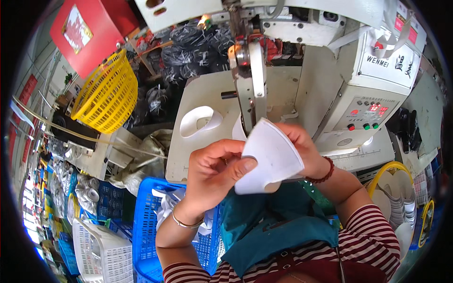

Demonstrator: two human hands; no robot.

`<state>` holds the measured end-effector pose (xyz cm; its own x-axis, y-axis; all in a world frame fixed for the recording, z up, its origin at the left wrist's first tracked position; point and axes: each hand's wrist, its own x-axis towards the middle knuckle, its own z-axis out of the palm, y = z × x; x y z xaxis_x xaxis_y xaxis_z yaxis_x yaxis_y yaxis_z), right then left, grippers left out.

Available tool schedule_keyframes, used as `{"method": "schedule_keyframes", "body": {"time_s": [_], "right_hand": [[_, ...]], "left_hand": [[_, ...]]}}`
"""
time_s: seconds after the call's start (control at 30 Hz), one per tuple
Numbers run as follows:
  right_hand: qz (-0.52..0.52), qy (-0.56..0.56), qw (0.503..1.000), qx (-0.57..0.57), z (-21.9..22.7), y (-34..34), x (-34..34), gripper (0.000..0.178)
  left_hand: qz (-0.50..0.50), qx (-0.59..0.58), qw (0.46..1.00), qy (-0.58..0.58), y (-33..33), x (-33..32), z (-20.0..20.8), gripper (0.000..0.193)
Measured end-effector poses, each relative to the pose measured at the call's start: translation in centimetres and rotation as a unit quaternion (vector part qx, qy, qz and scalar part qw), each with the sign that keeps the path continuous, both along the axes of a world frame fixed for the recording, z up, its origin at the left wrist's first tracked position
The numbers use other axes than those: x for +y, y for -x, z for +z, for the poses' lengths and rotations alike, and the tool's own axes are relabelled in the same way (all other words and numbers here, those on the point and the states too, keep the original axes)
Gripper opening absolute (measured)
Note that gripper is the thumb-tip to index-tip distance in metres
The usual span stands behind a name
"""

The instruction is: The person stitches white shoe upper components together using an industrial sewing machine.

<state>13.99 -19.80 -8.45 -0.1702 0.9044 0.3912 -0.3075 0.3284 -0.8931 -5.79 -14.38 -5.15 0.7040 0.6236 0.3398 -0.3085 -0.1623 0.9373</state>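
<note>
In front of my chest, a white curved piece of stiff sheet material (271, 158) is held up between both hands. My left hand (212, 172) grips its left edge, the thumb on the near face. My right hand (304, 146) is at its right side, and most of its fingers are hidden behind the piece. A fingertip shows below the lower edge. Just beyond my hands stands the narrow upright post of a machine (247, 80). On the pale worktable (188, 155) to the left lies another white piece, bent into a loop (200, 120).
A control box (368, 113) with a lit red display and buttons stands right of the post. A yellow basket (111, 94) is at the upper left. The blue basket (144, 226) holds white pieces, beside a white basket (101, 250). Stacked white pieces (398, 188) sit right.
</note>
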Motion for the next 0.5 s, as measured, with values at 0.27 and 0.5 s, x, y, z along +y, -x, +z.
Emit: {"method": "schedule_keyframes", "body": {"time_s": [0.27,0.5], "right_hand": [[-0.061,-0.031,0.993,0.093,3.7,-3.8,3.1,0.011],[-0.163,-0.134,0.974,0.083,5.3,-3.5,6.6,0.01]], "left_hand": [[-0.155,-0.097,0.948,0.259,-1.2,6.8,3.9,0.011],[0.001,-0.035,0.998,0.053,-3.4,10.3,6.7,0.011]]}}
